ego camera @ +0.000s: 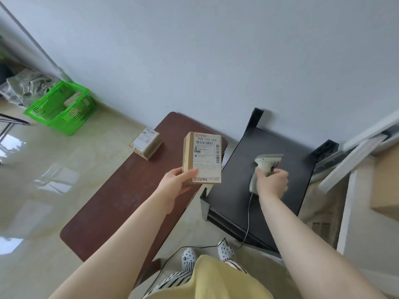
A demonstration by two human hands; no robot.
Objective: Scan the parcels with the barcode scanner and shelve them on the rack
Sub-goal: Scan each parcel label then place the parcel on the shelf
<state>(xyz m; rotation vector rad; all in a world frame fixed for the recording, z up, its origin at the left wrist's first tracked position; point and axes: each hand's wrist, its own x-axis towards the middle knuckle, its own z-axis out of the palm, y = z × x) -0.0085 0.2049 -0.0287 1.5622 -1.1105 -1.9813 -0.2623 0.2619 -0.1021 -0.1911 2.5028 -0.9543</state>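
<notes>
Hands (176, 180) (272, 180) hold one parcel (202, 157), one scanner (266, 167).

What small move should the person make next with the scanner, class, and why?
Probably lift the barcode scanner off the black rack and aim it at the parcel. The right hand already grips its handle, and the left hand holds the parcel label-up, barcode showing.

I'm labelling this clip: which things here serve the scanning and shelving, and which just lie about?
In the job: held parcel, left hand, barcode scanner, right hand, black rack, parcel on table.

Lying about: green basket, brown table, crumpled bags.
</notes>
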